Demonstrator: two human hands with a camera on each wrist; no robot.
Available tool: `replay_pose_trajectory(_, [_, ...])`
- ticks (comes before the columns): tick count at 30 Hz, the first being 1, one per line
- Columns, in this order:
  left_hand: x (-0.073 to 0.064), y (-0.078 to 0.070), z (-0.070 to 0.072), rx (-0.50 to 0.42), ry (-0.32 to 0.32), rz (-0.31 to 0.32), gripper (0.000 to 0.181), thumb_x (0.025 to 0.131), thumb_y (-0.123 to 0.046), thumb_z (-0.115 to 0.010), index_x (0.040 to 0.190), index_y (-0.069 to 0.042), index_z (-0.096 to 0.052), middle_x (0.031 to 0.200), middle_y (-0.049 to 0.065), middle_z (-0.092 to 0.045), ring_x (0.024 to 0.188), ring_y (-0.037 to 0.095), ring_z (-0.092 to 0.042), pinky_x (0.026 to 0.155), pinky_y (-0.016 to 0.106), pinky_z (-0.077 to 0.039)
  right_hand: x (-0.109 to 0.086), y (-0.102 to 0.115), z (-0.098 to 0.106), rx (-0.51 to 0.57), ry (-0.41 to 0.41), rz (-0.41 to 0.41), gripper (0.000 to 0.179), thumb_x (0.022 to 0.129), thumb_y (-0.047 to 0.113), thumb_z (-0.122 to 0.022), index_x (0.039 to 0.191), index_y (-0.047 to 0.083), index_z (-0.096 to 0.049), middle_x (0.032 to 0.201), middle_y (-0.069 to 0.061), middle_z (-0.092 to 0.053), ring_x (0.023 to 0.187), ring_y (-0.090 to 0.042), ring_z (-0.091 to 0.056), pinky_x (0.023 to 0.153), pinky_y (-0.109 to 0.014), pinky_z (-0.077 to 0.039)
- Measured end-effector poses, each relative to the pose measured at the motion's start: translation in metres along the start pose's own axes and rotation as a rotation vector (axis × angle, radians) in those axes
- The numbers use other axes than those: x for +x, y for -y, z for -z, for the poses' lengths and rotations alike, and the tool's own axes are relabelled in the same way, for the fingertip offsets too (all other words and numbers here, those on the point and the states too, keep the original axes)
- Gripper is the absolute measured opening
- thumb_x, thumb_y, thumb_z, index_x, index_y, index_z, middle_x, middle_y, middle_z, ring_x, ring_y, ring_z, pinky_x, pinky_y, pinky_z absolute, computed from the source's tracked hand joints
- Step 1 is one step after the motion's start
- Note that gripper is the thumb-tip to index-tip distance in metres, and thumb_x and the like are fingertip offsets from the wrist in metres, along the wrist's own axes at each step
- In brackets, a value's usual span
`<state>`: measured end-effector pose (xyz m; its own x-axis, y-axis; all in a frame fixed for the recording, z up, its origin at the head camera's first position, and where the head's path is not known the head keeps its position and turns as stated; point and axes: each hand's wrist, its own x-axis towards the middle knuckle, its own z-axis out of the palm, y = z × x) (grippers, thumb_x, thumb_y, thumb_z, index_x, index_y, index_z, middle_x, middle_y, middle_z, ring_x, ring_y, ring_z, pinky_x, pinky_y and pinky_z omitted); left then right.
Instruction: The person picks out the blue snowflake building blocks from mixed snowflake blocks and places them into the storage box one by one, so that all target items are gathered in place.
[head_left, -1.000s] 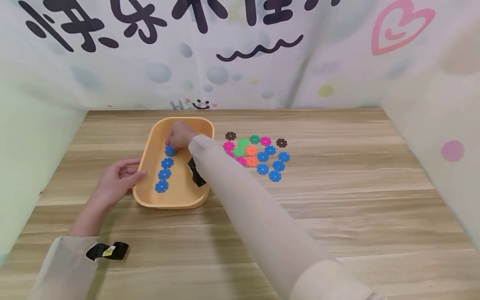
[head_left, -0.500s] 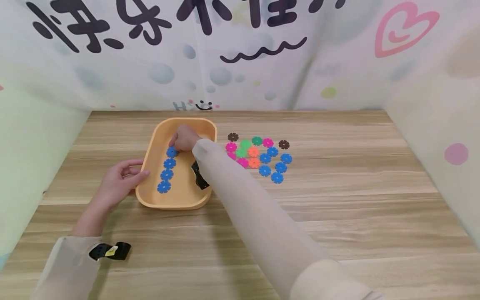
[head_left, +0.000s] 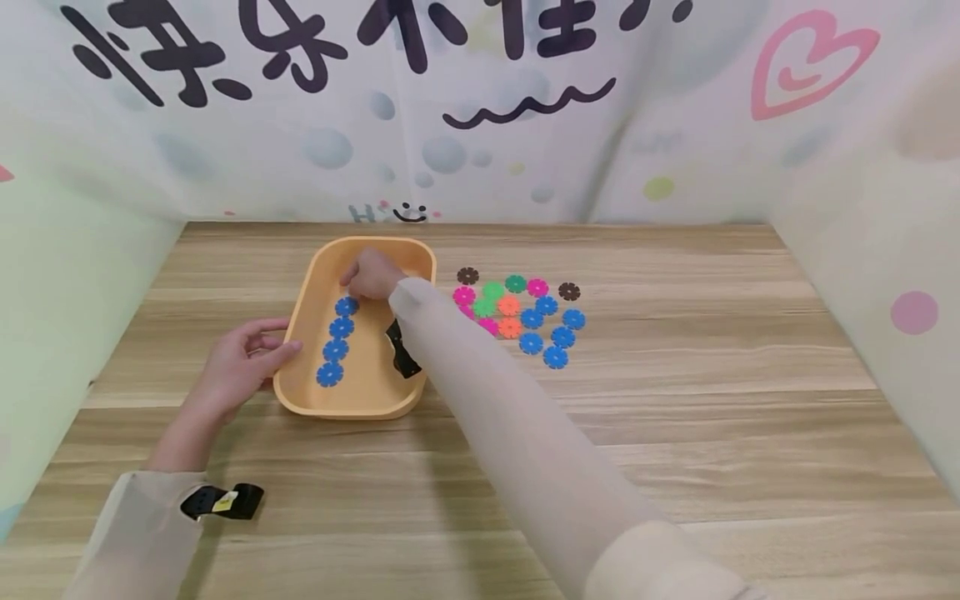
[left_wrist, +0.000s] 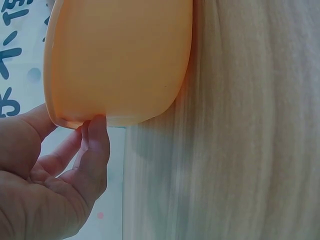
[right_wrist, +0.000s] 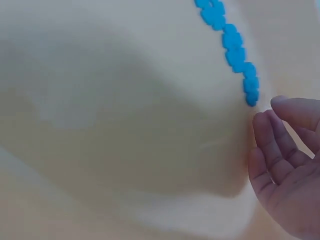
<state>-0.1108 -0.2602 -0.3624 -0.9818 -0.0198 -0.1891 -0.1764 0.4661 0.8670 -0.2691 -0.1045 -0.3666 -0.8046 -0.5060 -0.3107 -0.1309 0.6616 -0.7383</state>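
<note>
Head view: in the orange bin [head_left: 375,385], a row of four blue discs [head_left: 336,346] runs lengthwise, the right hand [head_left: 373,273] nearest, its empty grip slightly parted beyond the row's far end, the left hand [head_left: 238,367] pinching the bin's left wall.

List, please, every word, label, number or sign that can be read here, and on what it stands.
"快乐不": large black characters on the backdrop; more are cut off.
"H": pale letter, low on the backdrop; letters after it unclear.
Signs: smiley face, pink heart, same backdrop.
Label on left black wrist strap: too small.
No readable number or brand.
</note>
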Motion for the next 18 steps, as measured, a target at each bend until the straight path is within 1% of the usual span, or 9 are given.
replay_pose_trajectory(4, [-0.001,-0.002,-0.001,0.003,-0.003,0.000,0.059,0.091,-0.028,-0.057,0.133,0.007,-0.036,0.105,0.025,-0.052,0.070,0.004,-0.060,0.060,0.029,-0.055,-0.005,0.006,0.011,0.014,0.035,0.081,0.028,0.086,0.000,-0.057,0.112,0.003,-0.065,0.092,-0.006,-0.062,0.070,-0.016,-0.056,0.056,-0.017,-0.045])
replay_pose_trajectory(7, [-0.001,-0.003,-0.001,0.010,-0.006,0.000,0.058,0.091,-0.027,-0.057,0.133,0.007,-0.037,0.104,0.025,-0.052,0.070,0.004,-0.060,0.059,0.029,-0.055,-0.011,0.016,0.023,0.010,0.056,0.142,0.028,0.086,0.000,-0.056,0.113,0.002,-0.064,0.100,-0.006,-0.061,0.074,-0.017,-0.055,0.058,-0.017,-0.045])
replay_pose_trajectory(8, [-0.001,-0.003,-0.002,0.010,-0.004,0.001,0.058,0.091,-0.027,-0.057,0.133,0.007,-0.037,0.104,0.025,-0.052,0.070,0.004,-0.060,0.059,0.029,-0.055,-0.013,0.018,0.027,0.007,0.062,0.156,0.027,0.087,0.000,-0.056,0.113,0.002,-0.064,0.103,-0.007,-0.061,0.077,-0.018,-0.056,0.061,-0.018,-0.046])
replay_pose_trajectory(11, [0.000,-0.003,-0.003,0.017,0.002,0.006,0.058,0.091,-0.028,-0.057,0.134,0.007,-0.036,0.106,0.025,-0.051,0.071,0.004,-0.060,0.060,0.029,-0.055,-0.021,0.024,0.039,-0.040,0.071,0.204,0.026,0.087,0.003,-0.058,0.113,0.002,-0.064,0.108,-0.007,-0.060,0.084,-0.019,-0.059,0.066,-0.018,-0.049])
replay_pose_trajectory(14, [0.001,0.000,-0.003,0.013,0.006,0.008,0.059,0.091,-0.028,-0.057,0.134,0.006,-0.036,0.105,0.023,-0.052,0.071,0.004,-0.060,0.060,0.029,-0.055,-0.030,0.026,0.049,-0.073,0.084,0.260,0.026,0.088,0.005,-0.059,0.113,0.002,-0.063,0.108,-0.007,-0.061,0.086,-0.020,-0.060,0.067,-0.019,-0.049])
replay_pose_trajectory(18, [0.002,0.002,-0.001,0.017,-0.001,-0.002,0.058,0.091,-0.027,-0.058,0.134,0.006,-0.036,0.100,0.018,-0.053,0.071,0.004,-0.059,0.059,0.028,-0.055,-0.046,0.026,0.063,-0.122,0.080,0.344,0.027,0.087,0.006,-0.060,0.114,0.002,-0.063,0.111,-0.006,-0.059,0.088,-0.016,-0.058,0.070,-0.017,-0.048])
